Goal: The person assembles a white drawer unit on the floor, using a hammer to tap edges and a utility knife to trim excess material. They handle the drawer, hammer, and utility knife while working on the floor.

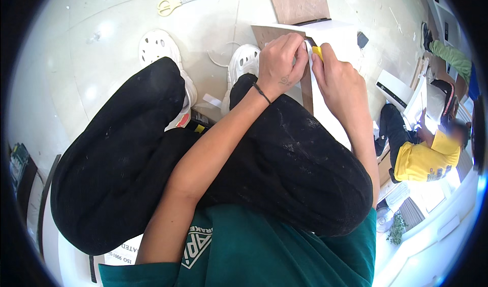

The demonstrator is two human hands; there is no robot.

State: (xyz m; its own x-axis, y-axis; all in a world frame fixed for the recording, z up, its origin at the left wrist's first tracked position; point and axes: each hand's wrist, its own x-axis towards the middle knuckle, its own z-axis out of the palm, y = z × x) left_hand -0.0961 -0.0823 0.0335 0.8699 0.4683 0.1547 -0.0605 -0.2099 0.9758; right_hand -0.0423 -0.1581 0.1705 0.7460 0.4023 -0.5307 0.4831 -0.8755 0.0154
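Fingers of the left hand point(279, 63) curl shut, pinning the white panel point(333, 38); the right hand point(341, 81) pinches a yellow cutter point(317, 52). Best to draw it slowly, clear of the knuckles.

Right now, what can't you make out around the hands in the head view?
- Yellow tool: only a tip shows; the right hand covers the rest, so its kind is unclear.
- Left hand grip: fingertips curl under, hiding what they pinch.
- White board: near edge hidden behind hands and knee.
- Scissors: too small at the rim to tell if open.
- Co-worker's hands: washed out by glare.
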